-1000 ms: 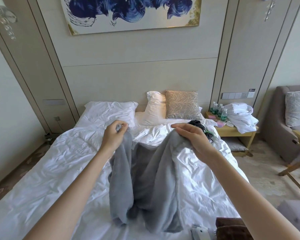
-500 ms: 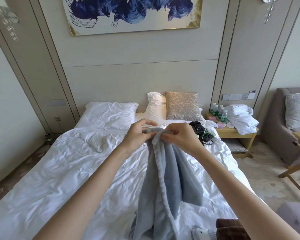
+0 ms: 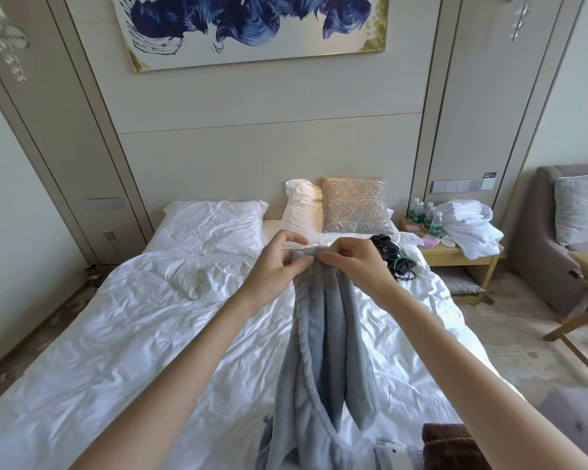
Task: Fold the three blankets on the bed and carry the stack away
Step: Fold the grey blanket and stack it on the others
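**Over the bed, one grey blanket held up by its top edge**

Above the white bed, both hands meet at chest height. The left hand and the right hand sit almost touching, and each pinches the gathered top edge of a single grey blanket between thumb and fingertips. One blanket is in the air; its long axis runs straight down from the hands toward the foot of the bed, hanging in several soft vertical folds, with its lower end bunched on the duvet near the bottom of the view. A second, dark brown blanket lies at the lower right corner of the bed, only partly in view. I cannot pick out a third. At the head of the bed I count two white pillows and one patterned cushion. On the bedside table stand four bottles beside a heap of white towels.
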`<act>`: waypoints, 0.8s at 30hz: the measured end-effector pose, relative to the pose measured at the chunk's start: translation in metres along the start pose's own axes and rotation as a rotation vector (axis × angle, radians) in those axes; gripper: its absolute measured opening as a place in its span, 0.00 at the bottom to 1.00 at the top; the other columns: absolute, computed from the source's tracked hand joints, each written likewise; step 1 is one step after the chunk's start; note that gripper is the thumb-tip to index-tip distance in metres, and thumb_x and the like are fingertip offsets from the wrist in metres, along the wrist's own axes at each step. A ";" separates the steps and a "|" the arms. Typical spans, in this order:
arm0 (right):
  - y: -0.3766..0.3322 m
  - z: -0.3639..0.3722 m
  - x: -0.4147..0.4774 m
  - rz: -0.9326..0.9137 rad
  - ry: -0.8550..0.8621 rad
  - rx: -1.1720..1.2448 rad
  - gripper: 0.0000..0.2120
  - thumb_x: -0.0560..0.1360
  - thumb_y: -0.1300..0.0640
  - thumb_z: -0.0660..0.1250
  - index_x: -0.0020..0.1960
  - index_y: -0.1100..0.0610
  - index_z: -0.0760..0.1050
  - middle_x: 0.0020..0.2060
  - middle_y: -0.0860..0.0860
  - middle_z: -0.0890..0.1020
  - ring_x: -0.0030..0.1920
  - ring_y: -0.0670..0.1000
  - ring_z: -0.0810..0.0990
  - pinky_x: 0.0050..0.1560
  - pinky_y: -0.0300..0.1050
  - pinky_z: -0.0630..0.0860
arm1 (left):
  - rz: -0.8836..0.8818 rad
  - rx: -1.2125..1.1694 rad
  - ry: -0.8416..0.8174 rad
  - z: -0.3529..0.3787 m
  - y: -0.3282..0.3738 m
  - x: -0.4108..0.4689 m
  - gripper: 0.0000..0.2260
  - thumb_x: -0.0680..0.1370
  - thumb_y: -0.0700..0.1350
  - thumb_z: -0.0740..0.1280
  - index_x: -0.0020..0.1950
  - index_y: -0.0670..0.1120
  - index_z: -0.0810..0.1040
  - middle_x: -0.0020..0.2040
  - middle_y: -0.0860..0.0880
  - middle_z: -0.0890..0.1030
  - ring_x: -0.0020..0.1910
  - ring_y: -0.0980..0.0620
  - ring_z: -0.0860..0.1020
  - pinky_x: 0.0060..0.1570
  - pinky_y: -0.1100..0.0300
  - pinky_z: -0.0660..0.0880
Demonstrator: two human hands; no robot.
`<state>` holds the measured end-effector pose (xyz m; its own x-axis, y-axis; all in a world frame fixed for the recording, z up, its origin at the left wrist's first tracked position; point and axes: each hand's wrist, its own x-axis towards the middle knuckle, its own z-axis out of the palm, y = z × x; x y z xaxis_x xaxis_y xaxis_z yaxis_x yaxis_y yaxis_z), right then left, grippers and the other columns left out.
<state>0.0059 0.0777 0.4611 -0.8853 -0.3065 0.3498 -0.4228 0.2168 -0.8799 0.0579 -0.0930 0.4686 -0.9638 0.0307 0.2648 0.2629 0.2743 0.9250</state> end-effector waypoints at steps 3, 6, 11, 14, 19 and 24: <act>0.016 0.003 -0.002 -0.020 -0.059 -0.004 0.12 0.71 0.59 0.74 0.35 0.59 0.72 0.27 0.46 0.68 0.28 0.42 0.64 0.30 0.36 0.59 | 0.061 0.101 0.106 -0.005 -0.001 0.004 0.06 0.81 0.38 0.62 0.56 0.43 0.68 0.33 0.50 0.68 0.29 0.60 0.67 0.34 0.67 0.65; 0.049 0.004 -0.008 -0.034 -0.109 -0.227 0.20 0.67 0.63 0.75 0.29 0.54 0.64 0.26 0.47 0.64 0.30 0.46 0.61 0.33 0.46 0.56 | 0.096 0.121 0.211 -0.016 0.001 0.010 0.05 0.82 0.38 0.59 0.58 0.43 0.66 0.39 0.45 0.72 0.37 0.53 0.71 0.40 0.60 0.68; 0.107 0.001 -0.025 0.091 -0.228 -0.403 0.20 0.65 0.62 0.74 0.28 0.51 0.62 0.24 0.45 0.65 0.30 0.48 0.64 0.35 0.45 0.60 | 0.131 0.066 0.319 -0.035 0.008 0.018 0.05 0.84 0.39 0.56 0.58 0.46 0.65 0.50 0.40 0.76 0.47 0.50 0.74 0.52 0.54 0.72; 0.132 -0.001 -0.038 0.189 -0.299 -0.476 0.18 0.65 0.61 0.75 0.28 0.47 0.68 0.27 0.44 0.73 0.31 0.47 0.71 0.34 0.43 0.66 | 0.131 0.048 0.409 -0.047 0.007 0.023 0.05 0.83 0.40 0.57 0.57 0.48 0.66 0.53 0.44 0.75 0.49 0.51 0.75 0.54 0.54 0.72; 0.159 -0.003 -0.058 0.290 -0.403 -0.634 0.14 0.66 0.57 0.74 0.31 0.48 0.69 0.32 0.47 0.76 0.37 0.50 0.74 0.38 0.44 0.69 | 0.172 0.071 0.467 -0.066 0.005 0.028 0.06 0.83 0.39 0.57 0.58 0.47 0.66 0.50 0.53 0.74 0.47 0.61 0.75 0.50 0.67 0.72; 0.177 -0.009 -0.069 0.376 -0.367 -0.910 0.11 0.72 0.51 0.68 0.36 0.49 0.67 0.40 0.48 0.77 0.50 0.54 0.79 0.46 0.44 0.67 | 0.214 0.155 0.514 -0.087 0.001 0.023 0.06 0.83 0.36 0.56 0.57 0.46 0.66 0.50 0.53 0.73 0.47 0.59 0.73 0.49 0.68 0.69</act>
<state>-0.0096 0.1460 0.2839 -0.9409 -0.3042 -0.1487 -0.2539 0.9243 -0.2849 0.0394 -0.1761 0.4994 -0.7342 -0.3595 0.5760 0.4028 0.4523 0.7957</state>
